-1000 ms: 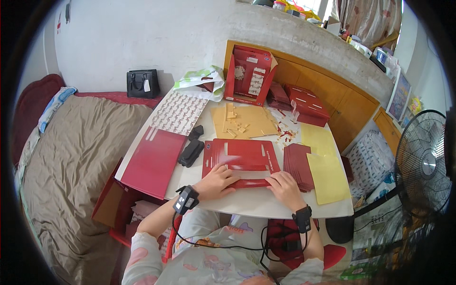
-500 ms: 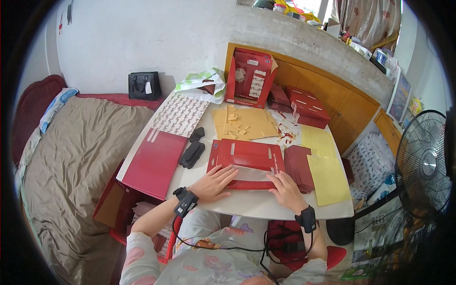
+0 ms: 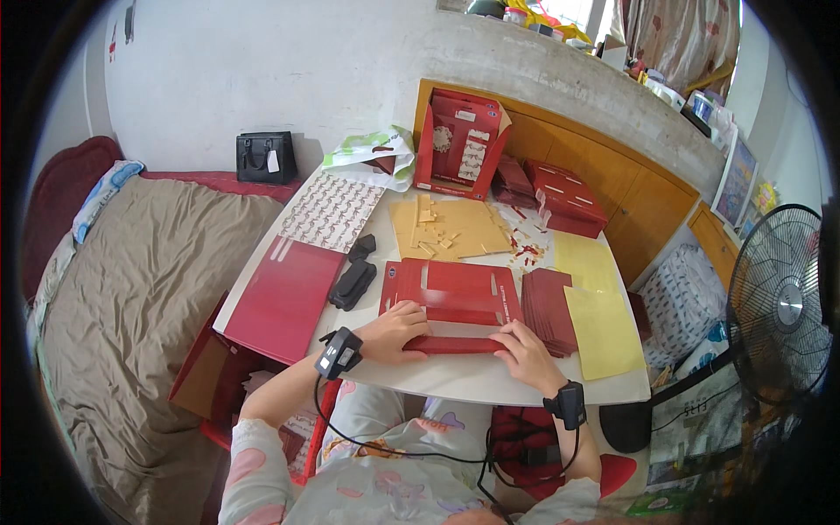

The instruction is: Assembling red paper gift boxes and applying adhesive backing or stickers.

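Both hands, left hand (image 3: 394, 331) and right hand (image 3: 522, 353), press fingers flat (gripping nothing) on the red die-cut cardboard sheet (image 3: 451, 296) at the table (image 3: 455, 378) edge, creasing its near flap; next comes firm, even pressure

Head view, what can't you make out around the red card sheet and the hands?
- Near edge of the red card sheet: covered by left hand and right hand.
- Fingertips' grip: too small.
- Scraps on the tan board: too small.
- Below the table: hidden.
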The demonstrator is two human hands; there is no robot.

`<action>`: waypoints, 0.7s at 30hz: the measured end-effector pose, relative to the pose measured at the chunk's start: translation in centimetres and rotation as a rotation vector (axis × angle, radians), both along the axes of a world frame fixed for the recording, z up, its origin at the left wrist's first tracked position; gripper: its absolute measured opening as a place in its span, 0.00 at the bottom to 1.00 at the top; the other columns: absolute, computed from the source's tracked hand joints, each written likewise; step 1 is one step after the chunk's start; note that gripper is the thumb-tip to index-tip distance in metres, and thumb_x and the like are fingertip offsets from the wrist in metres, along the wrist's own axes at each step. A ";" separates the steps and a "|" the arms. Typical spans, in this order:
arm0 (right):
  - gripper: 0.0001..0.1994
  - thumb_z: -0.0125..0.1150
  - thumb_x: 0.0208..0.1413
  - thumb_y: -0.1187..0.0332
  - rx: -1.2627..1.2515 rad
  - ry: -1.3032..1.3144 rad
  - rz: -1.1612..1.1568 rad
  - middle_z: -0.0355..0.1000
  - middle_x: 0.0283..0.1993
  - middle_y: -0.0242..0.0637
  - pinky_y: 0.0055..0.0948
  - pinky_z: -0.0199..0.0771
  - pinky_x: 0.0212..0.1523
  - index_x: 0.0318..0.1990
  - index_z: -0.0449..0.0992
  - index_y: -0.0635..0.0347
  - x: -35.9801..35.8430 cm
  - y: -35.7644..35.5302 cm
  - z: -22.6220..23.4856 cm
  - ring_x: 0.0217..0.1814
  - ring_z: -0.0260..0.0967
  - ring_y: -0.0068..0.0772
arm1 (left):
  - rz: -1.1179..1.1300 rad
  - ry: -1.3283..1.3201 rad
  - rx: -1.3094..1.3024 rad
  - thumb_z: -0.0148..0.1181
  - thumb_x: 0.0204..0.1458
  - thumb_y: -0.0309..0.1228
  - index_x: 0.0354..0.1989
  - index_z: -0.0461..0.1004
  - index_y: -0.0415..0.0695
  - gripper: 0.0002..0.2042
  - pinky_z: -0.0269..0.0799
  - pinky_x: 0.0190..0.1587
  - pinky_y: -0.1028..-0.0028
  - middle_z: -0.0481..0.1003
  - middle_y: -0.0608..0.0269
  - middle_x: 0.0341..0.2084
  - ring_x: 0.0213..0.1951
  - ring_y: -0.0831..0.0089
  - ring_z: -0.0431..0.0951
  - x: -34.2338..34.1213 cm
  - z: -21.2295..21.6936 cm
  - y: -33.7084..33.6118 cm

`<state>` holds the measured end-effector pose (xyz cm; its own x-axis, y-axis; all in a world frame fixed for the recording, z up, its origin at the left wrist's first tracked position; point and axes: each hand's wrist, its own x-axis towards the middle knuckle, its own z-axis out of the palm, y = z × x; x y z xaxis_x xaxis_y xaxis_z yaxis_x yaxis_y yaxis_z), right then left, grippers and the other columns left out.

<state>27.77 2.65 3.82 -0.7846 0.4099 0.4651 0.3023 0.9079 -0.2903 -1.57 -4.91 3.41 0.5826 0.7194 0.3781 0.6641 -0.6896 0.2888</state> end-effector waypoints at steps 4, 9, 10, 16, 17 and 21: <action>0.13 0.61 0.43 0.76 0.110 0.072 -0.016 0.67 0.39 0.39 0.38 0.67 0.53 0.40 0.74 0.61 -0.2 0.2 -0.2 0.45 0.67 0.41 | 0.013 -0.128 0.133 0.63 0.43 0.29 0.40 0.70 0.36 0.16 0.62 0.51 0.59 0.68 0.52 0.36 0.44 0.54 0.67 0.3 -0.4 -0.6; 0.13 0.62 0.43 0.77 0.183 0.128 -0.014 0.70 0.36 0.38 0.39 0.69 0.52 0.39 0.75 0.61 -0.4 0.1 -0.1 0.41 0.69 0.40 | 0.031 -0.104 0.168 0.61 0.44 0.28 0.40 0.70 0.35 0.15 0.65 0.49 0.61 0.68 0.52 0.35 0.42 0.56 0.68 0.5 -0.8 -0.8; 0.13 0.62 0.42 0.77 0.209 0.143 -0.015 0.70 0.35 0.38 0.38 0.70 0.51 0.39 0.75 0.62 -0.5 0.1 -0.1 0.40 0.70 0.40 | 0.044 -0.076 0.156 0.60 0.45 0.27 0.40 0.70 0.35 0.14 0.66 0.47 0.63 0.68 0.53 0.35 0.42 0.57 0.69 0.5 -0.8 -0.9; 0.11 0.59 0.42 0.78 0.333 0.167 -0.048 0.73 0.34 0.38 0.31 0.76 0.42 0.36 0.76 0.61 -0.5 0.1 -1.0 0.39 0.73 0.39 | 0.059 0.020 0.278 0.57 0.43 0.24 0.40 0.70 0.35 0.13 0.72 0.41 0.67 0.71 0.55 0.32 0.37 0.57 0.73 0.8 -0.6 -1.2; 0.11 0.59 0.42 0.78 0.334 0.167 -0.049 0.73 0.34 0.38 0.31 0.76 0.42 0.36 0.76 0.61 -0.5 0.2 -1.2 0.39 0.73 0.39 | 0.058 0.020 0.278 0.57 0.43 0.24 0.40 0.70 0.35 0.13 0.72 0.41 0.67 0.71 0.55 0.32 0.37 0.57 0.73 0.9 -0.6 -1.3; 0.11 0.57 0.42 0.78 0.489 0.162 -0.064 0.74 0.37 0.39 0.30 0.77 0.41 0.36 0.76 0.62 -0.5 0.1 -1.5 0.41 0.74 0.37 | 0.175 0.057 0.464 0.56 0.41 0.26 0.40 0.71 0.34 0.16 0.73 0.45 0.67 0.73 0.50 0.39 0.43 0.58 0.75 1.2 -1.2 -2.2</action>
